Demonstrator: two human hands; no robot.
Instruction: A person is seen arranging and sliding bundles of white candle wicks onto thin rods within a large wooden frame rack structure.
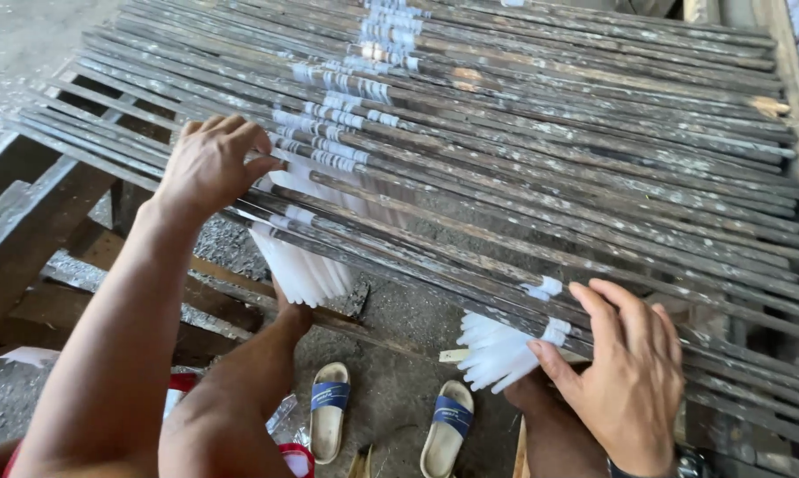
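Two hands on the rack of dark wooden slats (523,177), both at its near edge. My left hand (212,164) has its grip curled over the ends of the slats at the left, fingers folded on top, thumb beside a bunch of white candles (300,265) hanging below. My right hand (625,376) lies flat and released on the slats at lower right, thumb touching a second bunch of white candles (497,354). White wrappings (346,115) run diagonally across the slats. Pair of sandals (386,420) on the floor beneath, between my knees.
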